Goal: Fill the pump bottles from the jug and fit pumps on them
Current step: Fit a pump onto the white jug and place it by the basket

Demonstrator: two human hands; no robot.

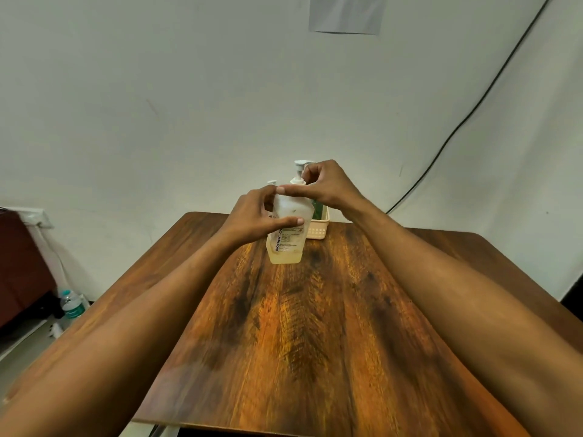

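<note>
Forearms reach out across the wooden table [315, 326] to a pump bottle [288, 247] that stands at its far middle, base on the wood as far as I can tell and leaning a little. The left hand [255, 216] grips the bottle's upper body, fingers curled round the front and thumb across the label. Below that hold, pale yellow liquid fills only the bottom part, so the bottle is probably light and easy to tip. Its translucent plastic wall looks thin and likely gives under a squeeze, so a firm but gentle hold up near the shoulder suits it best. Just above the left hand's hold, the right hand [328, 184] pinches the white collar [298, 182] of the pump [299, 167] at the neck, apparently to screw it down. The collar is small and may be slick with soap. Just behind the grip sits a beige basket [318, 230] holding something green.
</note>
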